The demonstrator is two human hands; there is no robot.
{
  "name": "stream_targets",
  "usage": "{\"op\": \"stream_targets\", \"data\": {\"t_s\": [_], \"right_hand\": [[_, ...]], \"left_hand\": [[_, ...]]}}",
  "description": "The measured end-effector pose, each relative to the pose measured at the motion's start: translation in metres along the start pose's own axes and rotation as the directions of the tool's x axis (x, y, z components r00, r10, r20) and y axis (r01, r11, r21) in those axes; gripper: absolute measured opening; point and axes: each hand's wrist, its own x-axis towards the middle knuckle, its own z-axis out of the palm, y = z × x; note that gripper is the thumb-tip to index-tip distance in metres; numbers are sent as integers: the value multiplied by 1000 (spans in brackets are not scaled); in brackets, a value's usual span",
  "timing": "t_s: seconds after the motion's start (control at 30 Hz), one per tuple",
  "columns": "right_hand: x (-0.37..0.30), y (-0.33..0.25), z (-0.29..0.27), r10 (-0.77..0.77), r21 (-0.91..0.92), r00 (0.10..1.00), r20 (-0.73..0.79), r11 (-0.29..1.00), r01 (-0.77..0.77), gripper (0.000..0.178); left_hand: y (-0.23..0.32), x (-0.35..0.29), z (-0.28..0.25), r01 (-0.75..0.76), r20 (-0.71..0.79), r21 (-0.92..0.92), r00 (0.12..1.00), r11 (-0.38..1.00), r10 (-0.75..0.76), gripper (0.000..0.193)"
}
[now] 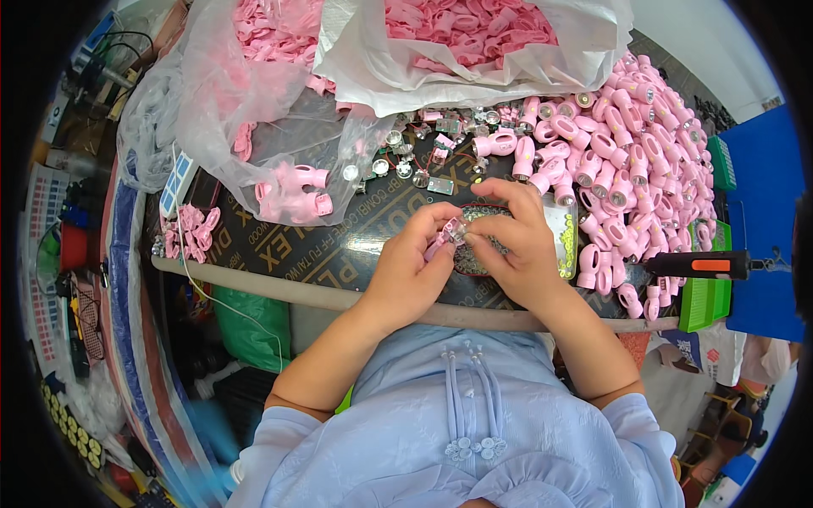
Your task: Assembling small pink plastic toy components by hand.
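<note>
Over the front of the dark table, my left hand (417, 261) has its fingers closed around a small pink plastic shell (437, 245), like half of a mini flashlight body. My right hand (518, 241) meets it from the other side, thumb and forefinger pinching a clear reflector (458, 230) at the shell's end. Fingers hide part of both pieces. Beneath the hands sits a dark-rimmed oval dish (467, 269) of small clear bits. Beside my right hand lies a tray of tiny yellow-green pieces (566, 247).
Pink flashlights (631, 161) are heaped at the right, near a green basket (707, 292) and a black-and-orange power screwdriver (703, 265). Bags of pink shells (470, 34) stand at the back. Wired circuit boards with reflectors (406, 161) lie mid-table; loose pink parts (193, 233) lie left.
</note>
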Motion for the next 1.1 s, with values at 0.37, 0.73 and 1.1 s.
{"op": "stream_targets", "data": {"t_s": [0.37,0.73,1.1], "right_hand": [[-9,-6,6,-41,-187,999,-36,982,33,21],[18,43,-33,191,-132,976,-106,970,-205,22],[81,91,-34,30,-430,996,78,903,7,18]], "left_hand": [[6,0,8,-161,-95,321,975,933,201,30],[-14,9,-21,-12,-33,-163,999,987,7,25],[-24,18,-37,178,150,-619,983,765,-107,38]]}}
